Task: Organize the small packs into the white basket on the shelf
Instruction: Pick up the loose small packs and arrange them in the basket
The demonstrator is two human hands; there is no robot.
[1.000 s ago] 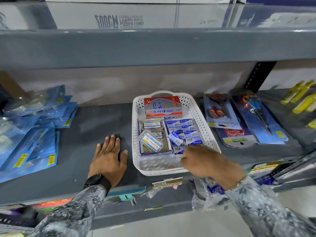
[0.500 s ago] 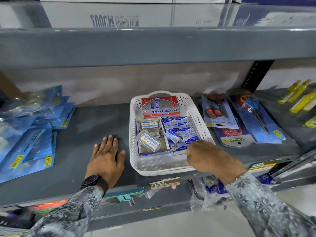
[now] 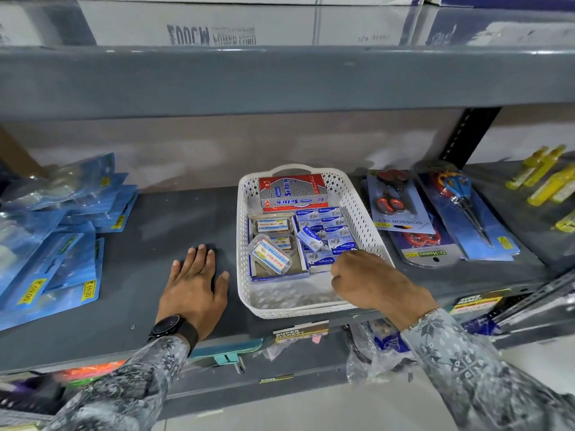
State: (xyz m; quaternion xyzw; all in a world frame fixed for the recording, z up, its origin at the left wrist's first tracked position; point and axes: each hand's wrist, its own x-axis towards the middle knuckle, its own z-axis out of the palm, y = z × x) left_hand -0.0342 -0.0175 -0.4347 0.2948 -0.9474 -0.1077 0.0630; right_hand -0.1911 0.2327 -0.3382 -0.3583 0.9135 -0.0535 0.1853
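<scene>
A white perforated basket [image 3: 243, 259] stands on the grey shelf. Inside, rows of small blue packs [image 3: 331, 225] fill its right half, and one blue pack [image 3: 309, 239] lies tilted on top. Clear plastic boxes [image 3: 270, 256] with labels sit in a blue tray on the left, and a red and silver box [image 3: 292, 191] lies at the back. My right hand [image 3: 370, 278] is over the basket's near right corner, fingers curled against the nearest blue packs, fingertips hidden. My left hand [image 3: 193, 284] rests flat on the shelf just left of the basket.
Scissor blister packs [image 3: 401, 209] lie right of the basket, with yellow bottles [image 3: 547, 178] further right. Blue blister packs [image 3: 56, 244] are piled at the left. The upper shelf [image 3: 280, 79] overhangs closely. Plastic bags [image 3: 373, 353] hang on the shelf below.
My right hand has edged a little deeper into the basket toward the blue packs. My left hand has stayed flat on the shelf.
</scene>
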